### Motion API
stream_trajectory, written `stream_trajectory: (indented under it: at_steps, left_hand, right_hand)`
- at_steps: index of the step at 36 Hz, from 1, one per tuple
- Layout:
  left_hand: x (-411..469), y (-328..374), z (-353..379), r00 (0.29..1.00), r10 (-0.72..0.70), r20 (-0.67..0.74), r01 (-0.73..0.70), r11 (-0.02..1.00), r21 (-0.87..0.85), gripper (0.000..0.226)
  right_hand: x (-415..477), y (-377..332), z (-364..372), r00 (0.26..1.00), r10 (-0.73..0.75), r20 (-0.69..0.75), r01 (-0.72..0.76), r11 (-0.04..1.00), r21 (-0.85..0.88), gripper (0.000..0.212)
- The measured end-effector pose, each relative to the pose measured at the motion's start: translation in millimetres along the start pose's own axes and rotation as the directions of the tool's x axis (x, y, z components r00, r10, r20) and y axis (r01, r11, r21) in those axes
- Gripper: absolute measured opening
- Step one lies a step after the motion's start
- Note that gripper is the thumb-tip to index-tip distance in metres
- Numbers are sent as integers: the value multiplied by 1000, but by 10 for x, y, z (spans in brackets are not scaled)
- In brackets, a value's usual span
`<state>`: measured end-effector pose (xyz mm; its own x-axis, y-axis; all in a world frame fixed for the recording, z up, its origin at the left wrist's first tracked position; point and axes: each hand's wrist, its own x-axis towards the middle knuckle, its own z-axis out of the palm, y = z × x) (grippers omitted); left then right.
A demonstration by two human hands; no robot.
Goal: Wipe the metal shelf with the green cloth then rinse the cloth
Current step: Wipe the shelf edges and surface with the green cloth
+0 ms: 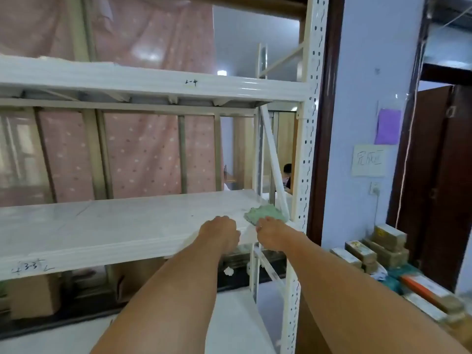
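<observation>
Touching green cloth (265, 213) on shelf (122, 226) marked "3-3", right hand (271, 234) hides fingers (cannot tell).

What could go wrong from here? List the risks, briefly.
1. The green cloth sits bunched at the right end of the metal shelf, beside the diagonal brace; it could snag there or drop off the end.
2. The right hand works close to the perforated upright; knuckles might scrape it.
</observation>
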<state>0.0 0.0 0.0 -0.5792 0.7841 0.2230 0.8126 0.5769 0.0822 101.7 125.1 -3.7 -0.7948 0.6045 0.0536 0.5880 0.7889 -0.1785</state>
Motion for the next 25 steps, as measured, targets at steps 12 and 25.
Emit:
stream_trajectory:
  at_steps: [12,25]
  left_hand:
    - [802,958,420,993,-96,-62,77,961,-266,27]
    - [1077,972,608,968,-237,-78,177,872,-457,35]
  right_hand:
    - [691,759,-217,985,-159,68,160,987,-12,48]
    - [1035,840,-147,951,-307,23,306,951,32,32]
